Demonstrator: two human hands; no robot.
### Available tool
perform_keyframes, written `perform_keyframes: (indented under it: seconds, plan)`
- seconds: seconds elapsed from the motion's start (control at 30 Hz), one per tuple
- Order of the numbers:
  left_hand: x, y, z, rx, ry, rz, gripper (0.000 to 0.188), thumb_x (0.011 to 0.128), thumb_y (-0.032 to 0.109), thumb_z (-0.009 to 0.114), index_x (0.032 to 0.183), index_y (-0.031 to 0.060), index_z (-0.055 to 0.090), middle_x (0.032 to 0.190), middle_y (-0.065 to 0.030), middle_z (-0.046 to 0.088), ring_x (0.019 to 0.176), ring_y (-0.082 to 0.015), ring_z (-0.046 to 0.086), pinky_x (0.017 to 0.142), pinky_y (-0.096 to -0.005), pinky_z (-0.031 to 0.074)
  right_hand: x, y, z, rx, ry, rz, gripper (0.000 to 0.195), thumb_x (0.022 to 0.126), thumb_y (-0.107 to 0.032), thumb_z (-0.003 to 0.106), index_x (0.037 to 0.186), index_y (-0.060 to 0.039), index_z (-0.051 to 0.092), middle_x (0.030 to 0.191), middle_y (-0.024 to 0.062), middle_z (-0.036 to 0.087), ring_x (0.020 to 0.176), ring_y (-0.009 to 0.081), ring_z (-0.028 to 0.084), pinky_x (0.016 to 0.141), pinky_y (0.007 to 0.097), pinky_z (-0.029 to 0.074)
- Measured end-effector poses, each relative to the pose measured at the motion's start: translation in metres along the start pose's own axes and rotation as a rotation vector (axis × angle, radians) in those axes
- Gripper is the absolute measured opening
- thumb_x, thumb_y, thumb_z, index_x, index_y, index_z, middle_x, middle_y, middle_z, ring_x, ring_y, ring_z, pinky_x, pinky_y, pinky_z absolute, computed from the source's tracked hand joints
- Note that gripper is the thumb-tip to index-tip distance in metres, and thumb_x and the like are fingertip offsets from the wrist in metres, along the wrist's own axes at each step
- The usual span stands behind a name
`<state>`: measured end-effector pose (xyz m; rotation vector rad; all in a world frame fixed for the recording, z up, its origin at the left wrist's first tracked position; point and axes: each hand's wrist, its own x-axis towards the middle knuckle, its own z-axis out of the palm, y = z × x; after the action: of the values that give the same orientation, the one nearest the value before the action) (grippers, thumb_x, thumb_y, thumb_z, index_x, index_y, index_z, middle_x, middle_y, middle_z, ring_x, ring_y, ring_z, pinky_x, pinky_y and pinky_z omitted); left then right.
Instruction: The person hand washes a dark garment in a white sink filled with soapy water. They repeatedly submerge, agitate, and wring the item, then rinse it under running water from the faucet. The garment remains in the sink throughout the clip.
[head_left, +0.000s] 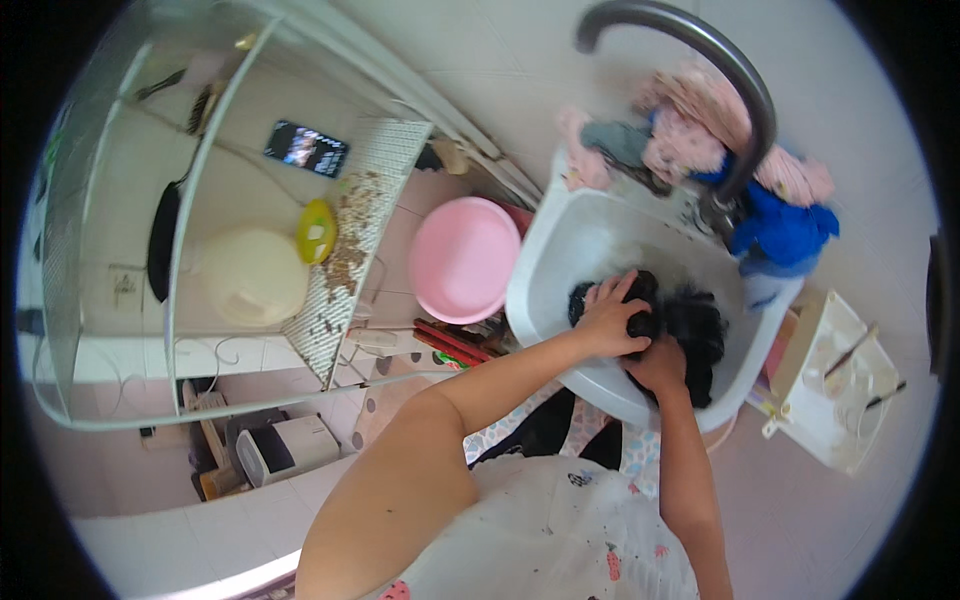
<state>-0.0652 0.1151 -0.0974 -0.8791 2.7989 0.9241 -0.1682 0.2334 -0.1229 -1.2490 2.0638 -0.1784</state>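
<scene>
Both my hands are down in a white washbasin (577, 225), on a bundle of wet black cloth (694, 322). My left hand (611, 319) grips one bunched part of it, with the thumb and fingers spread around the fold. Beside it, lower right, my right hand (660, 364) clasps the same cloth; its fingers are mostly hidden by the fabric. Part of the cloth fans out to the right, blurred. Above the basin curves a grey metal faucet (682, 22). No water stream can be made out from its spout.
Pink cloths (686, 142) and a blue cloth (784, 225) lie heaped around the faucet base. Left of the basin is a pink plastic tub (465, 259). A wire rack (379, 195) holds a lit phone (307, 148) and a yellow dish (316, 231). A white caddy (836, 382) hangs at right.
</scene>
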Motion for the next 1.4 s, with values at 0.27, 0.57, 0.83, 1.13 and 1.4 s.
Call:
perform_keyframes:
  seconds: [0.27,0.57,0.83,1.13,1.4]
  plan:
    - [0.096,-0.025,0.031,0.133,0.016,-0.187,0.051,0.077,0.04,0.07,0.116,0.0077,0.062,0.123,-0.0166,0.058,0.114,-0.0347,0.055,0.092,-0.0516,0.043,-0.007,0.008,-0.007,0.013,-0.005,0.028,0.059,0.069,-0.045,0.07,0.114,-0.0067,0.064,0.118,0.0175,0.06,0.115,0.0316,0.054,0.099,0.0409,0.042]
    - [0.05,-0.041,-0.01,-0.517,0.353,-0.279,0.053,0.073,0.031,0.067,0.12,0.0069,0.062,0.103,-0.017,0.067,0.098,-0.0338,0.063,0.093,-0.0415,0.046,0.005,0.006,0.007,-0.003,0.002,0.066,0.064,0.067,-0.047,0.071,0.118,-0.009,0.062,0.117,0.0167,0.06,0.113,0.0334,0.055,0.097,0.0427,0.044]
    - [0.043,-0.035,0.016,0.21,0.114,-0.131,0.062,0.067,0.049,0.075,0.118,0.016,0.063,0.123,-0.0205,0.054,0.122,-0.0396,0.043,0.1,-0.0538,0.031,0.002,0.0,-0.003,-0.023,-0.089,0.078,0.069,0.07,-0.048,0.07,0.121,-0.002,0.058,0.122,0.0175,0.057,0.119,0.0331,0.05,0.103,0.0415,0.039]
    - [0.089,-0.045,-0.003,-0.313,0.229,-0.44,0.049,0.07,0.042,0.071,0.107,0.0103,0.067,0.122,-0.0173,0.057,0.111,-0.0368,0.053,0.089,-0.0405,0.046,0.004,-0.002,-0.004,-0.089,-0.058,0.078,0.069,0.073,-0.048,0.067,0.125,-0.0034,0.057,0.124,0.0163,0.057,0.119,0.033,0.051,0.1,0.0418,0.042]
    - [0.003,0.006,0.031,0.102,0.242,0.014,0.052,0.073,0.048,0.069,0.116,0.0187,0.065,0.137,-0.016,0.045,0.131,-0.0399,0.031,0.099,-0.0655,0.026,0.006,0.0,-0.003,0.091,-0.132,0.046,0.061,0.069,-0.046,0.069,0.114,-0.0058,0.062,0.114,0.0168,0.061,0.111,0.0339,0.055,0.094,0.0438,0.045]
